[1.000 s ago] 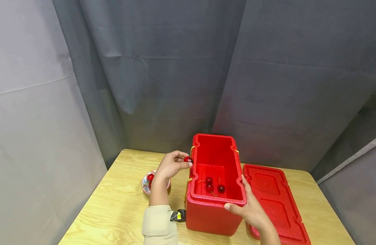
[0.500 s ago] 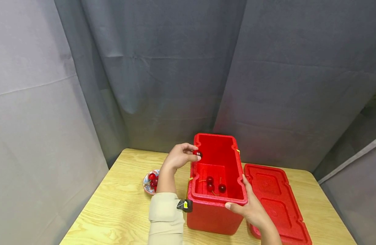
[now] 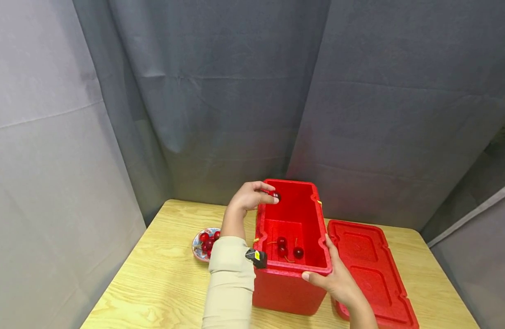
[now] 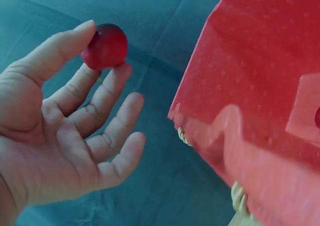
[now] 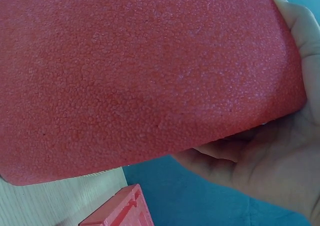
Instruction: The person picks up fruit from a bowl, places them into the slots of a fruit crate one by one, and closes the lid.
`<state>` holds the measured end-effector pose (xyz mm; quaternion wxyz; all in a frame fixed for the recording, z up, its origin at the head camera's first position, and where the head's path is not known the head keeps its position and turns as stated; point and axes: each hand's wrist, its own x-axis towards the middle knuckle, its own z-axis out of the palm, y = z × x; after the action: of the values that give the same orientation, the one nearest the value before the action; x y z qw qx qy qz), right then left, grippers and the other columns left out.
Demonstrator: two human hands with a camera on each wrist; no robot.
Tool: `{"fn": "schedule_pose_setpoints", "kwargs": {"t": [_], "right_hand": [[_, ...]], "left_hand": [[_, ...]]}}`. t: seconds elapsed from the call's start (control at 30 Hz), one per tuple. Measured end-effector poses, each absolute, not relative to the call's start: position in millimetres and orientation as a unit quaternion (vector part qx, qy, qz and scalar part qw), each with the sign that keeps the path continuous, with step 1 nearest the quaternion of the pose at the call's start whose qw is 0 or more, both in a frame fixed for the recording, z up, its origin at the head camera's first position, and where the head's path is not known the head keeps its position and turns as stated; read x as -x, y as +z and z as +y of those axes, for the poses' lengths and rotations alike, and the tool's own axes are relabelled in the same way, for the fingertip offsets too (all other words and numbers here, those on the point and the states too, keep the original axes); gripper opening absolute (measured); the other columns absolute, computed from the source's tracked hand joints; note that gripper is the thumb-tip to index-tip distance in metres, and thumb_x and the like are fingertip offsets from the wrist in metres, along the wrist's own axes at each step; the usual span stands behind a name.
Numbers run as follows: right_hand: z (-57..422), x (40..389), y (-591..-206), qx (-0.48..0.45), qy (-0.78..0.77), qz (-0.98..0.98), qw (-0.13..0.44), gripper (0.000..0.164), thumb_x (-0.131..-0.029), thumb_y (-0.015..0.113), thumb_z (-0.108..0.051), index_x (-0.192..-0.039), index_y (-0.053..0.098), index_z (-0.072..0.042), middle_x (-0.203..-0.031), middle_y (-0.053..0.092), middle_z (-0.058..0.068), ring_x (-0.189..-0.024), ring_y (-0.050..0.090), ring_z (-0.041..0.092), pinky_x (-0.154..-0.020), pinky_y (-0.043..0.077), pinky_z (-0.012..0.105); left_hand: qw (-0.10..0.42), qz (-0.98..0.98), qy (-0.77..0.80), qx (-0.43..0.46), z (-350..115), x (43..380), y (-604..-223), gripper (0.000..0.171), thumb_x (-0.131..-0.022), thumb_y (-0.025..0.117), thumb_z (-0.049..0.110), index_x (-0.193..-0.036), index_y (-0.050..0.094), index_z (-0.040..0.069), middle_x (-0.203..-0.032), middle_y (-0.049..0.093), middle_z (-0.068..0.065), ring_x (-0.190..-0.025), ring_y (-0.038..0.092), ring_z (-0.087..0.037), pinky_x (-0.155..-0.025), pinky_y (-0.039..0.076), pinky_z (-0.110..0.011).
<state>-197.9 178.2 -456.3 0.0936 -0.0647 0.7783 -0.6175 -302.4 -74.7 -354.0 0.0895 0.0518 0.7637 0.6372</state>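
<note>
Between thumb and fingertips, my left hand [image 3: 250,195] pinches a dark red cherry [image 4: 106,47]; the other fingers are spread loosely in the left wrist view. In the head view this hand is over the back left rim of a deep red foam box [image 3: 289,292]. My right hand [image 3: 342,284] grips the box's near right corner, thumb on the front and fingers along the right side. Inside, on the box floor, lie a pair of cherries [image 3: 282,246] close together and a single cherry [image 3: 298,252] beside them, with stems showing.
Left of the box stands a small patterned plate [image 3: 196,257] bearing several cherries [image 3: 206,238], partly hidden by the left forearm. The red box lid [image 3: 369,274] lies at the right on the wooden table [image 3: 154,274]. A grey curtain [image 3: 236,100] hangs behind the table.
My left hand has moved right and away from me with the cherry, from beside the box's left rim to over its back left part. The right hand stays on the corner.
</note>
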Motion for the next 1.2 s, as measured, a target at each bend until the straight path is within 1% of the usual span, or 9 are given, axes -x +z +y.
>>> {"fn": "schedule_pose_setpoints", "kwargs": {"t": [0.1,0.17,0.23,0.43,0.57,0.73,0.93,1.07,1.2], "right_hand": [[179,197,-457,0.059,-0.612,0.783,0.097,0.108,-0.069,0.081,-0.023,-0.148,0.006,-0.023,-0.138,0.035,0.016,-0.118,0.041,0.039,-0.077,0.051,0.044],[180,197,-457,0.056,-0.608,0.785,0.1,0.109,-0.069,0.081,-0.024,-0.148,0.006,-0.022,-0.139,0.034,0.017,-0.117,0.041,0.039,-0.077,0.051,0.043],[180,198,-456,0.056,-0.605,0.788,0.101,0.11,-0.069,0.081,-0.025,-0.148,0.005,-0.022,-0.139,0.034,0.017,-0.118,0.041,0.039,-0.077,0.051,0.043],[177,200,-455,0.057,-0.604,0.789,0.1,0.111,-0.068,0.082,-0.025,-0.148,0.004,-0.023,-0.139,0.033,0.016,-0.118,0.041,0.038,-0.077,0.051,0.043],[176,200,-456,0.053,-0.604,0.788,0.104,0.111,-0.068,0.082,-0.024,-0.148,0.004,-0.023,-0.14,0.032,0.017,-0.118,0.04,0.038,-0.078,0.05,0.045],[174,201,-459,0.058,-0.607,0.786,0.1,0.108,-0.07,0.08,-0.024,-0.148,0.006,-0.023,-0.139,0.034,0.016,-0.118,0.042,0.037,-0.078,0.05,0.044],[172,201,-461,0.06,-0.614,0.781,0.098,0.109,-0.068,0.081,-0.023,-0.148,0.007,-0.023,-0.137,0.037,0.015,-0.114,0.045,0.035,-0.077,0.051,0.044],[174,201,-460,0.057,-0.609,0.786,0.094,0.11,-0.068,0.081,-0.023,-0.148,0.007,-0.022,-0.137,0.036,0.017,-0.115,0.044,0.037,-0.077,0.051,0.044],[177,202,-457,0.054,-0.607,0.787,0.094,0.109,-0.068,0.081,-0.022,-0.148,0.007,-0.022,-0.138,0.036,0.017,-0.116,0.043,0.037,-0.078,0.05,0.043]], "left_hand": [[0.104,0.77,0.628,-0.042,-71,306,-355,0.035,-0.077,0.074,0.012,-0.109,0.065,0.003,-0.089,0.063,-0.005,-0.072,0.056,-0.02,-0.064,0.048,-0.036],[0.114,0.776,0.619,-0.032,-67,309,-356,0.035,-0.076,0.075,0.014,-0.108,0.066,0.006,-0.087,0.062,-0.005,-0.069,0.054,-0.02,-0.053,0.042,-0.029],[0.12,0.783,0.61,-0.025,-64,311,-355,0.033,-0.075,0.076,0.016,-0.107,0.067,0.009,-0.088,0.061,-0.003,-0.071,0.054,-0.021,-0.051,0.038,-0.026],[0.131,0.792,0.597,-0.01,-57,315,-349,0.033,-0.075,0.077,0.023,-0.105,0.067,0.014,-0.102,0.058,-0.001,-0.085,0.058,-0.022,-0.073,0.046,-0.037],[0.122,0.795,0.594,-0.002,-58,312,-352,0.035,-0.077,0.076,0.026,-0.108,0.066,0.013,-0.102,0.057,-0.001,-0.085,0.058,-0.022,-0.069,0.045,-0.034],[0.08,0.794,0.602,-0.018,-63,300,-358,0.033,-0.08,0.073,0.024,-0.108,0.063,0.009,-0.099,0.058,-0.005,-0.083,0.056,-0.023,-0.062,0.044,-0.029],[0.036,0.779,0.625,-0.046,-71,276,-366,0.034,-0.082,0.07,0.021,-0.11,0.062,0.006,-0.097,0.06,-0.007,-0.086,0.056,-0.022,-0.077,0.048,-0.039],[-0.009,0.768,0.637,-0.064,-71,259,-374,0.03,-0.082,0.07,0.017,-0.109,0.062,0.005,-0.093,0.061,-0.007,-0.085,0.057,-0.021,-0.077,0.048,-0.039],[-0.079,0.769,0.629,-0.084,-67,243,-388,0.026,-0.082,0.069,0.012,-0.107,0.063,0.005,-0.095,0.063,-0.007,-0.087,0.057,-0.02,-0.077,0.047,-0.035]]}}
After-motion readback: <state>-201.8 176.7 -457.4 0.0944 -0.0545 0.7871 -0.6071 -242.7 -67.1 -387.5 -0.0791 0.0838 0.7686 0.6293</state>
